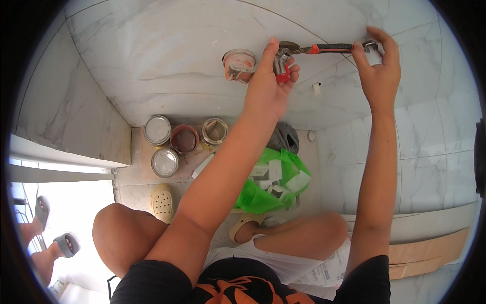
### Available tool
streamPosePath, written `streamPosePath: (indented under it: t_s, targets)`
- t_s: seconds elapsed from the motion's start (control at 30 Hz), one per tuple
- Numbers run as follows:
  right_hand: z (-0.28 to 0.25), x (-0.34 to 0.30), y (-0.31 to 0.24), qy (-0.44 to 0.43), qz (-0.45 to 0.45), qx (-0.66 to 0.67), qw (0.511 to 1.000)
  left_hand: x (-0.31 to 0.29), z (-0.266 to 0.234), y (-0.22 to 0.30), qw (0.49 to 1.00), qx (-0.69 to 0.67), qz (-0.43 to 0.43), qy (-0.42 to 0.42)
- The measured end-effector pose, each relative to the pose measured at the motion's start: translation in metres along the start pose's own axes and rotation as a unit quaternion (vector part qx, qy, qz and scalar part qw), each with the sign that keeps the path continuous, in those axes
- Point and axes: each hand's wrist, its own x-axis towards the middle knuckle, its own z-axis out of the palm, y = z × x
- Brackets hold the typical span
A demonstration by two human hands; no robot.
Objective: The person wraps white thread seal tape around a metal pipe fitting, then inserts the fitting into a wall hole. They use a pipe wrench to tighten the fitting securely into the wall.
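My left hand is closed around a chrome angle valve with a red handle, close to the tiled wall. A wrench with a red and black grip lies level, its left jaw over the top of the valve. At its other end, a second metal jaw sits between the thumb and fingers of my right hand. How the valve meets the wall is hidden behind my left hand. Just left of that hand, a wide pipe stub with orange and grey smears sticks out of the wall.
Several round cans stand on the floor below. Beside them lies a green plastic bag of small white boxes. A small white pipe fitting juts from the wall. Cardboard leans at right; another person's sandalled feet show at left.
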Motion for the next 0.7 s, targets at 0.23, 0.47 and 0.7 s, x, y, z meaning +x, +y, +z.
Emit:
streamPosePath:
  t_s: [0.23,0.47,0.7]
  targets:
    - [0.016,-0.009,0.000,-0.075,-0.307,-0.229,0.921,0.000,0.001,0.001,1.000,0.005,-0.001,0.003]
    - [0.042,-0.069,0.028,-0.025,-0.124,-0.146,0.981,-0.012,-0.010,-0.023,0.995,-0.054,0.071,0.045]
    - [0.114,-0.151,0.031,0.089,0.115,0.011,0.989,-0.031,-0.014,-0.039,0.946,0.246,0.206,0.046]
